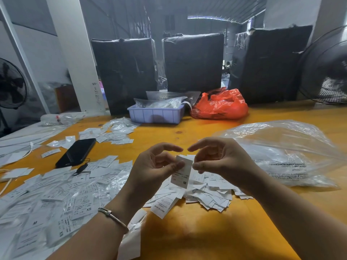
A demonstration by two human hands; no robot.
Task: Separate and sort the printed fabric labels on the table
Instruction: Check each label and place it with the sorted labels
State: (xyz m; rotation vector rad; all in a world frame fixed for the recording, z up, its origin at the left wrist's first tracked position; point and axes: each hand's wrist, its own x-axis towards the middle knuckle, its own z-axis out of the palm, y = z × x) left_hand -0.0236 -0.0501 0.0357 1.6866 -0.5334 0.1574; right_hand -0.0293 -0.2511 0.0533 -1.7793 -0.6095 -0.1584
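Grip: left hand [159, 164] pinches the upper left edge of a small white printed fabric label marked "M" [181, 172] between thumb and a finger; right hand [216, 156] pinches its upper right edge, remaining fingers of both hands curled loosely above. The label hangs upright at frame centre, lifted clear of the orange wooden table [197, 231], just above a loose heap of white labels [206, 192] at centre-right. A wider spread of white labels mixed with clear film [56, 199], some marked "XS" and "M", fills the lower left. Judgement: the label is very light, thin and limp, likely to curl, flutter or cling to a neighbour; whether a second layer is stuck behind it cannot be told. Best held at the top corners, as now, and peeled sideways with fingertips, not pulled hard. Edges and room: bare table lies at the lower centre and lower right of the frame, the clearest place to start a sorted stack. A crumpled clear plastic bag [281, 152] crowds the right; a black phone [77, 152] lies centre-left, apart from the hands. A lilac plastic tray [155, 115] and a red plastic bag [221, 104] sit upper centre, well apart.
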